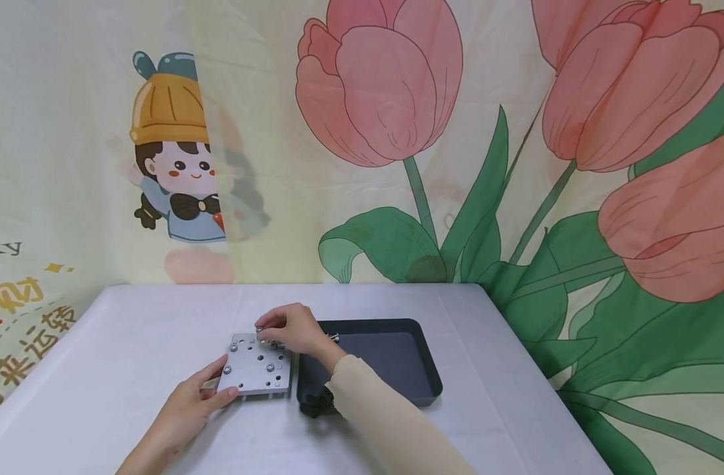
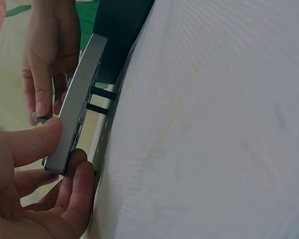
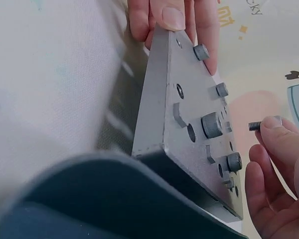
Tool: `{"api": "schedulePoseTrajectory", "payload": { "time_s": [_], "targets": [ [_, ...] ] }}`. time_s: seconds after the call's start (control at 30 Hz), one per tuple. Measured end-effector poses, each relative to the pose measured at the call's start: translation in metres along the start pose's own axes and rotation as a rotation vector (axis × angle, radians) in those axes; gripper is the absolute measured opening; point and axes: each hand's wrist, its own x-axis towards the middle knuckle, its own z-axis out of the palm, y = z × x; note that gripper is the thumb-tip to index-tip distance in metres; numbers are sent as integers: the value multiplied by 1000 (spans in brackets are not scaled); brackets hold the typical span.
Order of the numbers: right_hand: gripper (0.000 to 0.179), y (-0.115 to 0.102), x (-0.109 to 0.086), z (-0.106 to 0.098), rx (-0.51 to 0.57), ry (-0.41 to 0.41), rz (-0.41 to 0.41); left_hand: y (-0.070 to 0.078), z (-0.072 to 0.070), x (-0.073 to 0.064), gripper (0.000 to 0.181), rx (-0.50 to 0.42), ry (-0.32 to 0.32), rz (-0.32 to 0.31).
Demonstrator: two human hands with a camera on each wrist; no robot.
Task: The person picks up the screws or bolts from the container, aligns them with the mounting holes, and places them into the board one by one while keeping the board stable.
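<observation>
A silver metal plate (image 1: 249,376) with several holes lies on the white table, its near left corner gripped by my left hand (image 1: 186,406). In the left wrist view the thumb presses the plate's upper face and curled fingers sit underneath. Several socket-head screws (image 3: 212,125) stand in the plate, and dark screw shanks (image 2: 100,93) stick out below. Above the plate's far edge, my right hand (image 1: 293,330) pinches a loose socket-head screw (image 3: 254,126) between thumb and fingertip. Its threaded end points at the plate, apart from it; the head is hidden by the fingers.
A dark tray (image 1: 392,373) stands just right of the plate, under my right forearm. Small metal pieces (image 1: 334,338) show at its left side, partly hidden by the arm. A black object (image 1: 316,404) sits at its near left corner. Behind the table hangs a printed tulip curtain (image 1: 380,92).
</observation>
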Motion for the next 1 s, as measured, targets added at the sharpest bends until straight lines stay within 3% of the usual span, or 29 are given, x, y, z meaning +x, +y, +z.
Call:
{"api": "schedulePoseTrajectory", "payload": {
  "time_s": [0.47, 1.0],
  "targets": [
    [14, -8, 11, 12, -26, -22, 24, -3, -1, 1, 88, 59, -2, 25],
    [12, -12, 20, 28, -87, -25, 66, -5, -1, 2, 87, 59, -1, 41]
  ]
}}
